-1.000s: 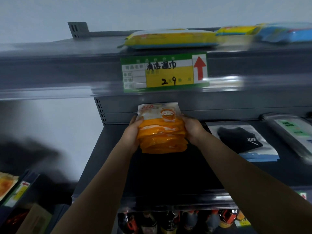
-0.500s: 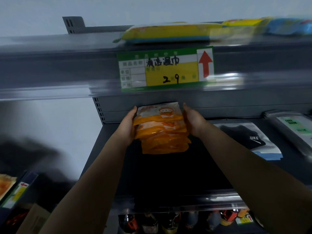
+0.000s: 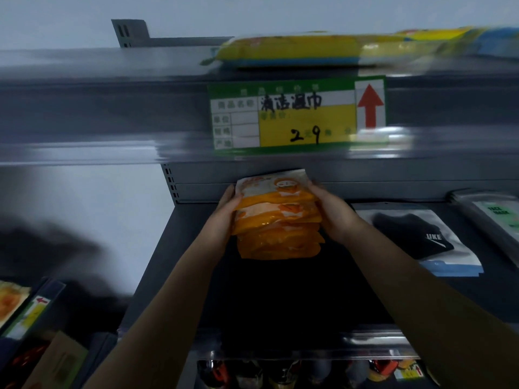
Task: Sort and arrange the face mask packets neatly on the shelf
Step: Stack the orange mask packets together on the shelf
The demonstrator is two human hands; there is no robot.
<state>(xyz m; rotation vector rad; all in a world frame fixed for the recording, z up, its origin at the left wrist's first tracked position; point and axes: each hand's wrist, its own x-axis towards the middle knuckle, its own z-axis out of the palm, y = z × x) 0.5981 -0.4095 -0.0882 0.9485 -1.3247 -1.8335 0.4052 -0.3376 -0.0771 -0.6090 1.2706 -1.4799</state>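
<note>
Fanning slightly, glossy orange packets (image 3: 278, 220) sit stacked between both hands' fingers (image 3: 316, 189)

A pale grey-white painted wall (image 3: 70, 21) is standing behind the dark grey metal shelving unit (image 3: 174, 248), whose slotted upright (image 3: 168, 182) is catching dim light; deep shadow is pooling lower left.

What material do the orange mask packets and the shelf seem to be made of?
Orange mask packets: likely thin glossy plastic film, since they wrinkle and catch the light. Shelf: probably grey painted metal with a matte finish, judging by the slotted upright behind it. The left hand and right hand hold the stack.
</note>
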